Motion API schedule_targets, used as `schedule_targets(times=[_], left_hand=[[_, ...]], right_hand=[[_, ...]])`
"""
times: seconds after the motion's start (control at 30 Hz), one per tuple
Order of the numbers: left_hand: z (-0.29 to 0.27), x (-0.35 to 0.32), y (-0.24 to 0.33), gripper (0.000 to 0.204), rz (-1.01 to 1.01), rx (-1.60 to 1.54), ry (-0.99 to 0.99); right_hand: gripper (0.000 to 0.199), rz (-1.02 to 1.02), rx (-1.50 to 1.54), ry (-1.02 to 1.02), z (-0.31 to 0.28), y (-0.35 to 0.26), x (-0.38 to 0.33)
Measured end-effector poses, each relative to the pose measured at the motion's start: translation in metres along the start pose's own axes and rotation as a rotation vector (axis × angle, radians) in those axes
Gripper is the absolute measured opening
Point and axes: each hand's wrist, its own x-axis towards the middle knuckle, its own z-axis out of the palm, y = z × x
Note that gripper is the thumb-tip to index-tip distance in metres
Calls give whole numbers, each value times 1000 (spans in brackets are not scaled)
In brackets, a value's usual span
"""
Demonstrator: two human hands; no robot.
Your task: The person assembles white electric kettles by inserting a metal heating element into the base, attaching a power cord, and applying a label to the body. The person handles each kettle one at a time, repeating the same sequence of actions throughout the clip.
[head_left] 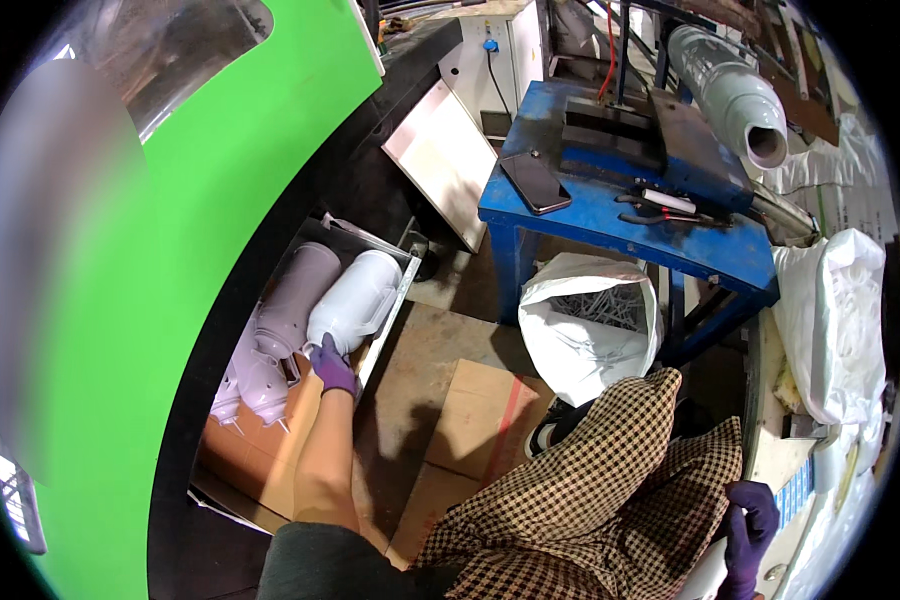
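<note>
My left hand, in a purple glove, grips the narrow end of a white plastic jug body with a side handle. The jug lies on its side in a cardboard-lined bin. Beside it, further left, is a mauve jug body. Smaller mauve pieces with thin tails lie nearer me. At the lower right, beside my checkered lap, my right hand has its purple-gloved fingers curled. A white rounded thing shows partly next to it; whether the fingers hold anything is hidden.
A green machine panel rises at left. Ahead stands a blue metal table with a phone and pliers. Below it sits a white sack of scraps. Flattened cardboard covers floor; a white sack stands at right.
</note>
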Motion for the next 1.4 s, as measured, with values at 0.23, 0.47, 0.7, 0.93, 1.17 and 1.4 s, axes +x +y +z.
schedule_targets(times=[0.23, 0.47, 0.7, 0.93, 1.17, 1.4], left_hand=[[-22, -116, 153, 17, 1382, 505, -714], [3, -282, 282, 35, 1224, 779, -1811], [38, -329, 243, 86, 1176, 499, -1756], [28, -379, 165, 97, 1018, 370, -1364], [20, -382, 182, 78, 1144, 498, -1317], [38, -415, 159, 90, 1330, 299, -1457]], right_hand=[[16, -257, 199, -127, 69, -53, 29], [52, -226, 396, -548, 172, -108, 56], [43, 38, 544, -307, 191, -73, 52], [43, -391, 205, -56, 177, -61, 16], [54, -737, -277, -23, 158, -63, -1], [56, -364, -526, -249, 173, -34, 4]])
